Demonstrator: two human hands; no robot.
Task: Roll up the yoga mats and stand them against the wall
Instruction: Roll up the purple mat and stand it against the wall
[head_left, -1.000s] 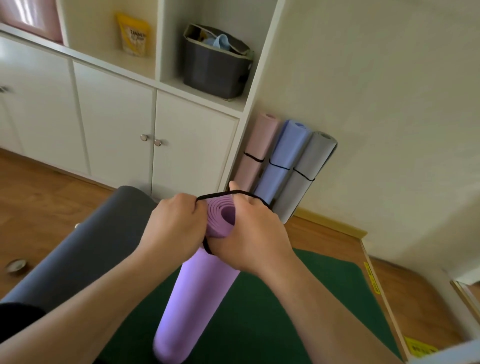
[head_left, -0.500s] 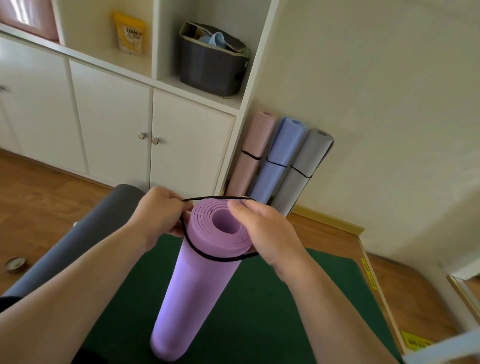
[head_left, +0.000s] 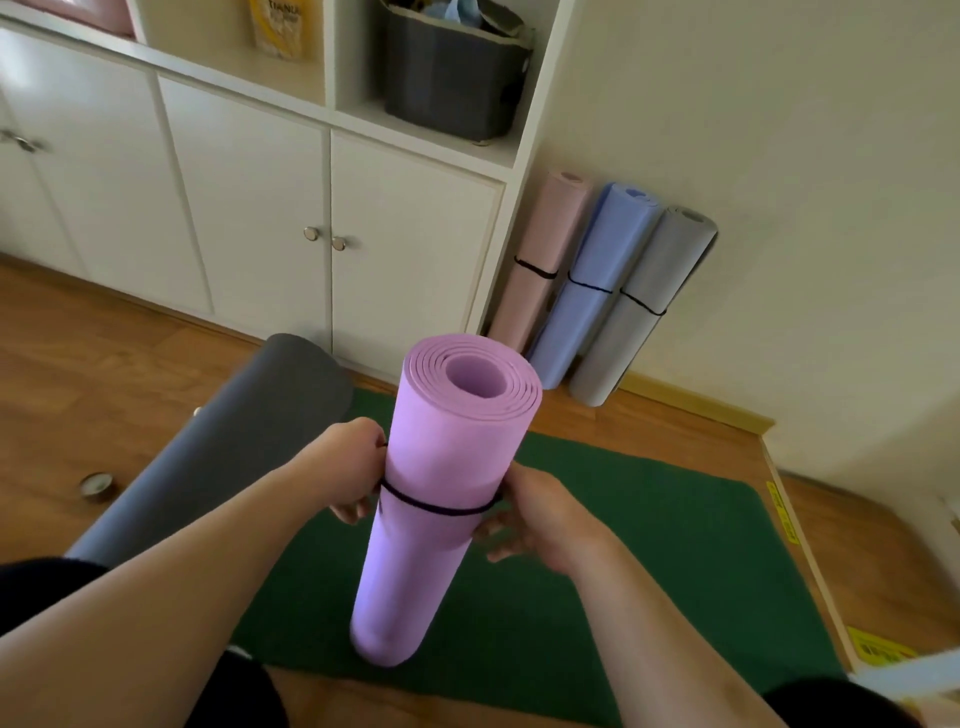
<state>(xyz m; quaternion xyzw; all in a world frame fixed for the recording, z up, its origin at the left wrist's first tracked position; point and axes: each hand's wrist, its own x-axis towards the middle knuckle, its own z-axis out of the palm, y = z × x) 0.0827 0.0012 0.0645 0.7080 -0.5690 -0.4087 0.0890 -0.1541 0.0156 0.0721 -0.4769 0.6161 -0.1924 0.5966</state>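
Mat, purple yoga mat (head_left: 415, 530), rolled tight and standing on end on the green mat (head_left: 649, 545), which lies flat on the wood floor (head_left: 104, 364). Its top end tilts slightly toward the camera, spiral of layers visible. A thin black elastic band (head_left: 436, 509) circles the roll approx a third of the way down from the top.

Left hand (head_left: 348, 478) is at the roll's left side, fingers curled in a closed grip w/ the band pinched where it meets the roll. Right hand (head_left: 535, 519) is at the right side, thumb and fingers closed on the band's other end, against the roll.

A dark grey mat (head_left: 234, 441) lies partly unrolled on the floor to the left, its curved end near the white cabinet (head_left: 260, 208). A small round tin (head_left: 96, 486) sits on the floor just left of it.

Against the wall (head_left: 779, 156), right of the cabinet, three rolled mats stand leaning side by side and touching: pink mat (head_left: 545, 249), blue mat (head_left: 592, 280), light grey mat (head_left: 639, 306), each w/ a black band around the middle. On the cabinet's open shelf: a dark storage bin (head_left: 447, 78) and a yellow packet (head_left: 278, 26).
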